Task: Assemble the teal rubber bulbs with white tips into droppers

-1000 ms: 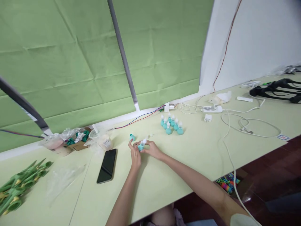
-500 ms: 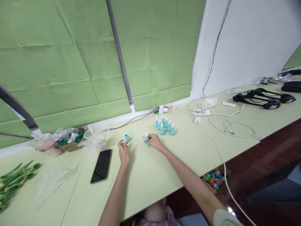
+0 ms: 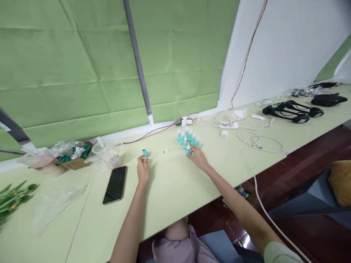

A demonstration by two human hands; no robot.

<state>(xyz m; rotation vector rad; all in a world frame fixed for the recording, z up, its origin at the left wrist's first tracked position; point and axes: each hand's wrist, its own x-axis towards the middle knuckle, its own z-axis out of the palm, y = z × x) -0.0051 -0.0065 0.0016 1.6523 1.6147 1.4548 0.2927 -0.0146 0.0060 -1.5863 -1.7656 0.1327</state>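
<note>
My right hand (image 3: 199, 157) pinches a small teal squeeze bottle (image 3: 188, 151) with a white pointed tip, upright at the near edge of a tight cluster of matching bottles (image 3: 185, 142). On the left stands a teal bottle without a tip (image 3: 144, 153), its round mouth open. My left hand (image 3: 143, 170) is just in front of it, fingers curled together around a small whitish bit that is too small to name. Whether these fingers touch the bottle is unclear. Between the hands lie tiny white pieces (image 3: 166, 150).
A black phone (image 3: 115, 185) lies left of my left arm. Behind it are a plastic cup (image 3: 113, 159) and a cardboard box (image 3: 75, 163) of wrapped items. White cables and a power strip (image 3: 229, 125) spread to the right, near black devices (image 3: 286, 114). Green artificial stems (image 3: 16, 199) lie far left.
My right hand has carried its tipped bottle rightward to the cluster, uncovering the tiny white pieces. My left hand and the open bottle stay put; the view has shifted slightly.
</note>
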